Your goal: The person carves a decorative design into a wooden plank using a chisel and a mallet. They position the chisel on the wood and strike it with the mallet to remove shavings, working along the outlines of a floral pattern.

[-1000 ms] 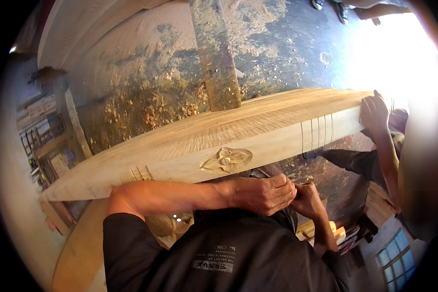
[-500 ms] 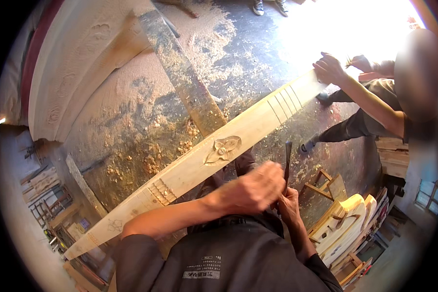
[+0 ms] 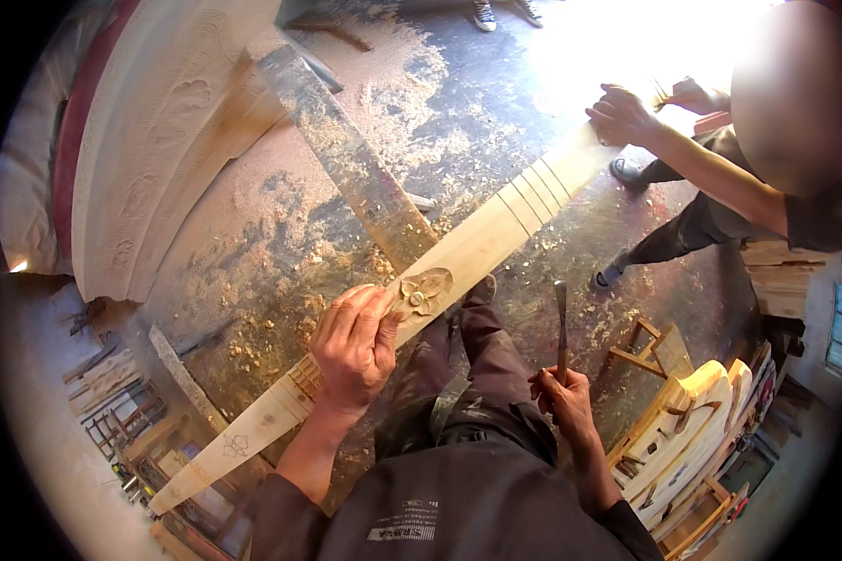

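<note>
A long pale wooden beam (image 3: 486,229) runs diagonally across the view, carved with a flower (image 3: 424,292), several cross grooves and a ribbed band; a drawn outline shows near its lower-left end. My left hand (image 3: 354,351) has its fingers curled over the beam just left of the flower. Below and right of the beam, my right hand (image 3: 566,402) grips a slim chisel (image 3: 561,313) with its metal blade pointing up.
At upper right a co-worker's hand (image 3: 627,120) rests on the beam's far end. A large carved panel (image 3: 150,159) stands upper left. A board (image 3: 346,150) crosses beneath the beam. Pale stacked pieces (image 3: 683,435) and a wooden frame lie lower right; shavings cover the floor (image 3: 262,374).
My left hand has left my right hand and moved up-left onto the beam. The chisel in my right hand came into sight. The view has shifted, with the beam appearing more steeply diagonal.
</note>
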Demonstrator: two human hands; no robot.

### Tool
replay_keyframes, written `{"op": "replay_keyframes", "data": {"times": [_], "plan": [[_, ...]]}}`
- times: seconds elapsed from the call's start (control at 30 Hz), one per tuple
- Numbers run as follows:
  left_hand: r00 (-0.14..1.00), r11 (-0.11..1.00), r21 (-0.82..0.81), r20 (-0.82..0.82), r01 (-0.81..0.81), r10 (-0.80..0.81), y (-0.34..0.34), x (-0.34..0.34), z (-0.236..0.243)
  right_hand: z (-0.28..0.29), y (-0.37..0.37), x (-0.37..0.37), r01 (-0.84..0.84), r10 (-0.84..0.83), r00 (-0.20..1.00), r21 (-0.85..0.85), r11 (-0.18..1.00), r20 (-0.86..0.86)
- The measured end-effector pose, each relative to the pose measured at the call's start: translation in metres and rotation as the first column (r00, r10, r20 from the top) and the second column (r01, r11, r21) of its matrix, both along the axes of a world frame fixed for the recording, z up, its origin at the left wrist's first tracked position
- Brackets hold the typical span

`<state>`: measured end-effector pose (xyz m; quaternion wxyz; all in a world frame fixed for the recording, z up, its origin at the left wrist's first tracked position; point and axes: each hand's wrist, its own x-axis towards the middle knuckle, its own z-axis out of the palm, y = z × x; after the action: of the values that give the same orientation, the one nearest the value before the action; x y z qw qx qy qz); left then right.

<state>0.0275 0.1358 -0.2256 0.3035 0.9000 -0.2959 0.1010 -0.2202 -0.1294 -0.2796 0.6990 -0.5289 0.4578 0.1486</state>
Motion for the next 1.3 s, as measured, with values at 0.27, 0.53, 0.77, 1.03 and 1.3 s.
{"op": "replay_keyframes", "data": {"times": [0.27,0.53,0.77,1.03,1.3], "plan": [[0.990,0.981,0.171,-0.096,-0.086,0.104,-0.004,-0.004,-0.008,-0.058,-0.022,-0.002,-0.054,0.068,0.976,0.073,0.996,-0.208],[0.996,0.980,0.195,-0.064,-0.046,0.059,-0.004,-0.005,-0.020,-0.099,-0.035,-0.006,-0.131,0.167,0.948,0.146,0.981,-0.272],[0.984,0.967,0.240,-0.175,0.084,-0.042,-0.013,0.002,-0.008,-0.073,-0.045,0.021,-0.121,0.134,0.966,0.070,0.990,-0.221],[0.976,0.982,0.162,-0.206,0.100,-0.065,-0.016,0.003,-0.001,-0.057,-0.055,0.021,-0.045,0.048,0.998,0.054,0.998,-0.050],[0.956,0.982,0.128,-0.276,0.140,-0.100,-0.022,0.004,0.003,-0.034,-0.049,-0.003,0.099,-0.099,0.995,-0.005,0.995,0.004]]}}
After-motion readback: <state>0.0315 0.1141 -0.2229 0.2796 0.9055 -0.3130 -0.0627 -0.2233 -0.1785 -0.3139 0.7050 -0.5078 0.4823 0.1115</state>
